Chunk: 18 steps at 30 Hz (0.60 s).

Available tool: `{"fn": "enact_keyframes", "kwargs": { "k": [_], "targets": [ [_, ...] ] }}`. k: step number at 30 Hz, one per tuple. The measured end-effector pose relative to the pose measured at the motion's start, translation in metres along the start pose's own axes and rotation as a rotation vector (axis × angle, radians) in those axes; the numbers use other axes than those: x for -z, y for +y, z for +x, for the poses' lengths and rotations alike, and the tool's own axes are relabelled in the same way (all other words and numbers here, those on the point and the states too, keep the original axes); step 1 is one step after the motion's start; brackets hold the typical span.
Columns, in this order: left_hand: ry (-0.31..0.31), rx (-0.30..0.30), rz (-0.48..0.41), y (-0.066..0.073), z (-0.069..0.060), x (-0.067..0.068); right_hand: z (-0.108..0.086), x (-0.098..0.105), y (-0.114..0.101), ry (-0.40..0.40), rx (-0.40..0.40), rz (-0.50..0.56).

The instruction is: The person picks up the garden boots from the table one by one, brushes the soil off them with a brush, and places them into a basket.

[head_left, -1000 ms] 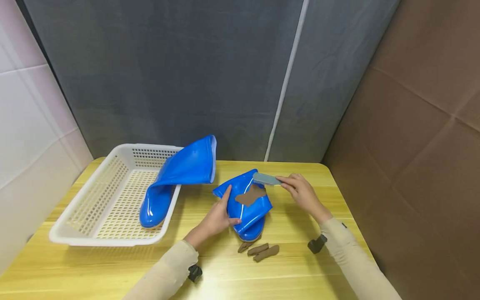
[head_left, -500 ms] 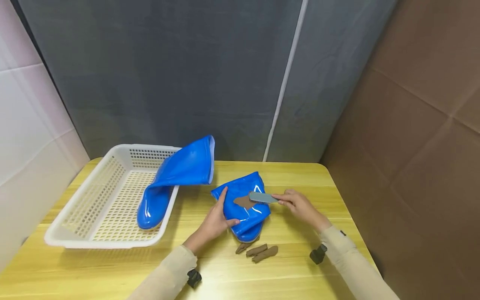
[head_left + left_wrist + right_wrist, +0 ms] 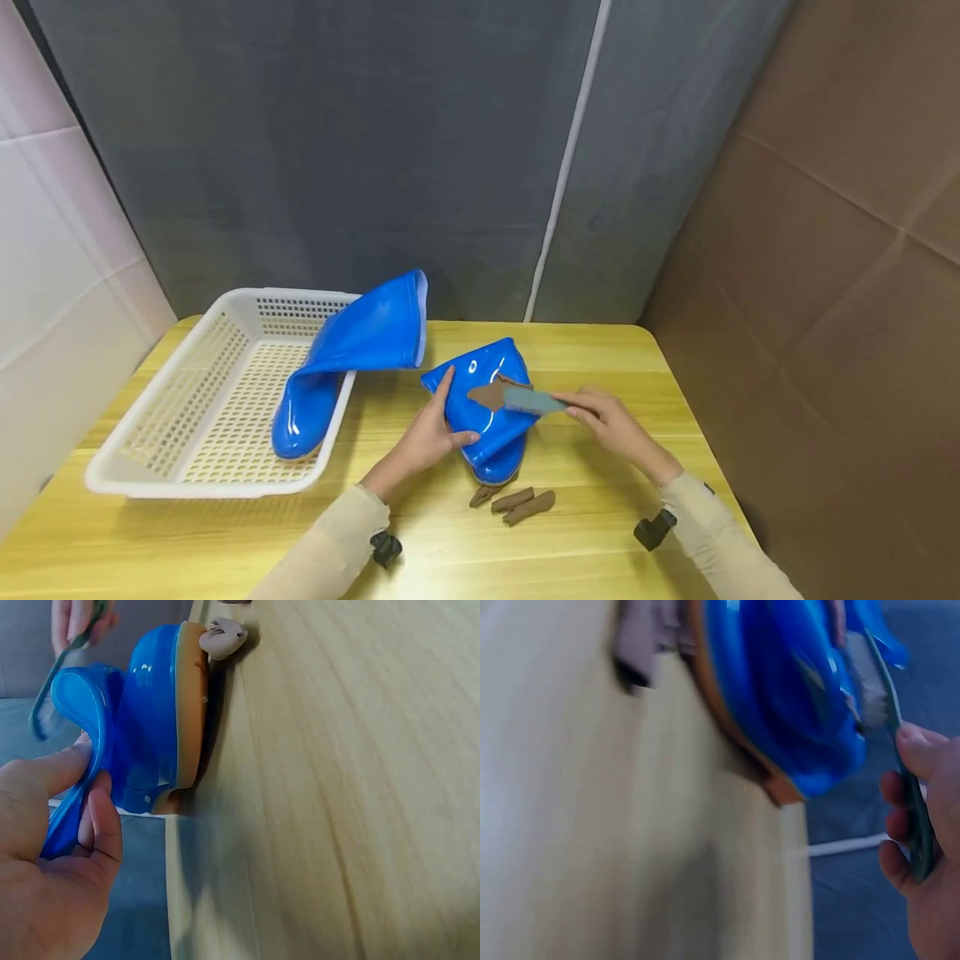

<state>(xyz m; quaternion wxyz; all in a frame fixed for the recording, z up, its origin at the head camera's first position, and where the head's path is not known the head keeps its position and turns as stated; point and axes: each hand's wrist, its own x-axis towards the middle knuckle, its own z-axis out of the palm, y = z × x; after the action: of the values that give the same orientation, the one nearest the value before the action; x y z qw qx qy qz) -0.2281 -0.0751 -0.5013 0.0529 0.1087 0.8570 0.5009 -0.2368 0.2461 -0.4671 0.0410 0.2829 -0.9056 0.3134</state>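
A blue rubber boot (image 3: 472,367) stands on the table with its shaft folded down over the foot. My left hand (image 3: 423,433) pinches the rim of that shaft between thumb and fingers, as the left wrist view shows (image 3: 67,832). A brown, mud-like patch (image 3: 489,394) lies on the upturned side of the shaft. My right hand (image 3: 611,425) grips the handle of a grey-green brush (image 3: 531,400) with pale bristles (image 3: 868,682). The brush head lies over the right part of the brown patch, hiding some of it.
Left of the boot is a white perforated plastic basket (image 3: 202,486). A second blue boot (image 3: 367,329) leans over its right wall, toe inside. Three brown clay-like pieces (image 3: 528,507) lie on the wooden table (image 3: 585,542) before the held boot's toe. A grey wall (image 3: 337,167) stands behind.
The brush has come from the boot's far edge toward me onto the brown patch, then shifted slightly right. The left hand keeps its hold on the boot.
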Motion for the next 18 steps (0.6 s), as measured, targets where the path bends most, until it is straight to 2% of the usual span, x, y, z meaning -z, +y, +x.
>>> {"fn": "enact_keyframes", "kwargs": {
  "k": [3,5,8,12,18],
  "targets": [
    [-0.003,-0.01,-0.035,0.003,-0.001,0.004,0.015,0.011,0.002,0.083,-0.046,-0.035],
    [-0.001,-0.021,-0.061,0.006,0.0,0.007,0.026,0.015,0.006,0.101,-0.061,-0.089],
    [0.006,-0.035,-0.09,0.009,0.002,0.009,0.037,0.016,0.012,0.059,-0.077,-0.111],
    [0.012,-0.03,-0.137,0.009,0.003,0.007,0.034,0.01,0.013,-0.008,-0.061,-0.071],
    [0.031,-0.024,-0.198,0.009,0.004,0.011,0.014,-0.002,0.002,-0.107,0.073,-0.021]
  ]
}}
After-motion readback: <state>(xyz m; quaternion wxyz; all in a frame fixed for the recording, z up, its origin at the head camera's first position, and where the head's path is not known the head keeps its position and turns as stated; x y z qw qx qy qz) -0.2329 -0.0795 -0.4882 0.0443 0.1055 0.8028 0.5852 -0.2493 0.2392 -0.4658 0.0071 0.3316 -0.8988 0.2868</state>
